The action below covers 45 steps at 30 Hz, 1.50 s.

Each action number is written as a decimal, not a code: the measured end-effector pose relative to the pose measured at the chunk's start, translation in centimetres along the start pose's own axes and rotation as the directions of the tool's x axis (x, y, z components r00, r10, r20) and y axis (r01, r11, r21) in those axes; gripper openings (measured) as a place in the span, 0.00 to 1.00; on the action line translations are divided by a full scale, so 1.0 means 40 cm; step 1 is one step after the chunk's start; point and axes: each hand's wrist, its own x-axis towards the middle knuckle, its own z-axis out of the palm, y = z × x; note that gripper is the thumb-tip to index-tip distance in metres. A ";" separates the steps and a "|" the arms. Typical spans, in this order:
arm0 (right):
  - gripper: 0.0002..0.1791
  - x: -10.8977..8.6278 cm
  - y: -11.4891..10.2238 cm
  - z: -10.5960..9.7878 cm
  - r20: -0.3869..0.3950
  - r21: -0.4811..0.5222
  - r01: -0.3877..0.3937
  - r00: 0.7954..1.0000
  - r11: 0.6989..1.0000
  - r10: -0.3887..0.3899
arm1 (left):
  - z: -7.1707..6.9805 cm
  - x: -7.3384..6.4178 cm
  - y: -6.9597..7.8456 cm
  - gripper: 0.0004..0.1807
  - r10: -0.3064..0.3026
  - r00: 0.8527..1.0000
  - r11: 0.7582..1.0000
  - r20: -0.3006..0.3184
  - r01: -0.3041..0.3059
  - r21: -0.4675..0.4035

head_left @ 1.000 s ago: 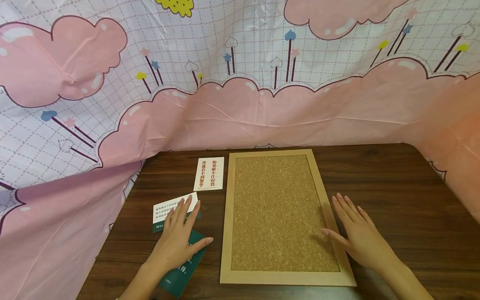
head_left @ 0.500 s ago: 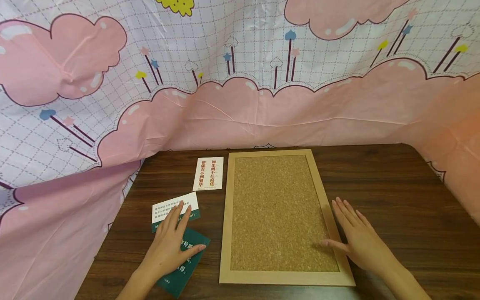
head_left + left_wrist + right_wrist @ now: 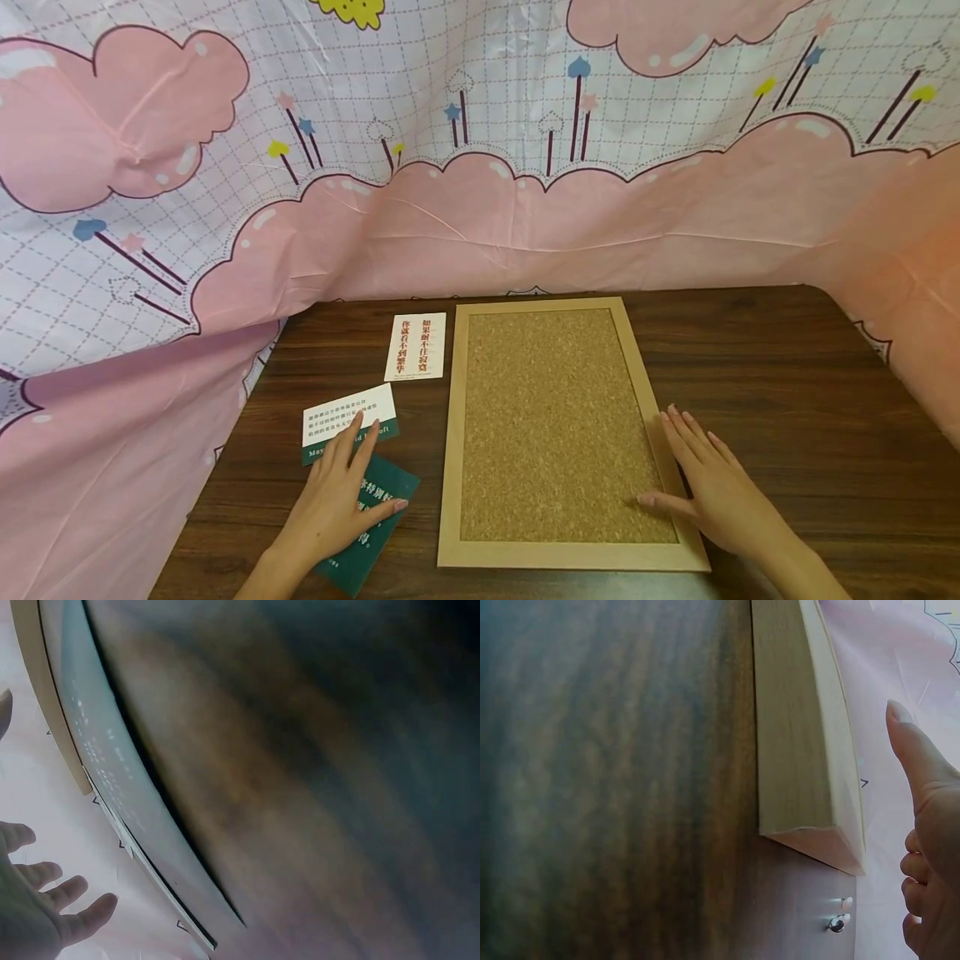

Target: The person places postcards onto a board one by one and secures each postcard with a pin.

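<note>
Centrally, the framed cork board (image 3: 551,417) lies flat on the tabletop (image 3: 810,375). Right hand (image 3: 716,487), fingers extended, hovers at the board's right edge, thumb over its face. Left hand (image 3: 333,504), fingers spread, hovers left of the board above the green card (image 3: 366,543) and the white-and-green card (image 3: 333,408).

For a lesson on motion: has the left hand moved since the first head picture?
Yes: against the white-and-green card, the left hand has moved down the view and slightly left.
</note>
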 end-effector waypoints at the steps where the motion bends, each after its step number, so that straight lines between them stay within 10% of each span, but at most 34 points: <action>1: 0.55 -0.001 0.001 0.001 0.000 0.002 0.000 1.000 1.000 0.000 | 0.001 -0.001 -0.001 0.59 0.001 1.000 1.000 0.001 -0.001 0.003; 27: 0.56 -0.047 -0.008 0.034 0.055 0.012 -0.033 0.998 0.999 0.032 | 0.015 -0.022 -0.003 0.59 -0.086 0.975 0.996 0.207 0.088 -0.003; 45: 0.58 -0.061 -0.002 0.050 0.003 -0.074 0.065 0.998 0.995 -0.065 | 0.017 -0.034 -0.014 0.56 -0.095 0.970 0.995 0.222 0.095 0.012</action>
